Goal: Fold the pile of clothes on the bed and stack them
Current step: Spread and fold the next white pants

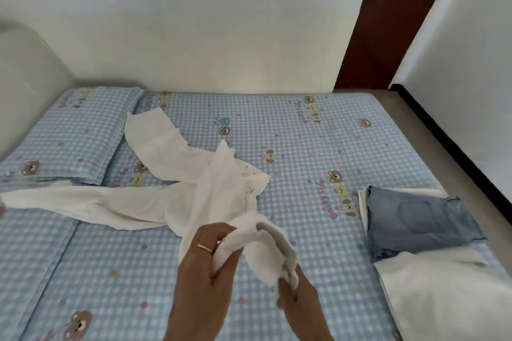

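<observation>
A: Both hands pinch the white garment [171, 196] at the near edge of the bed [318, 147]?

B: Yes, left hand [203, 263] and right hand [297, 296]. Its sleeves lie twisted, so the fold may come crooked.

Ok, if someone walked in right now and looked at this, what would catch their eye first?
Probably the white garment sprawled unfolded across the middle of the blue checked bedsheet, with both hands at its near end: the left hand and right hand each grip the cloth. Next, on the right side of the bed, folded blue jeans lie on white fabric.
</observation>
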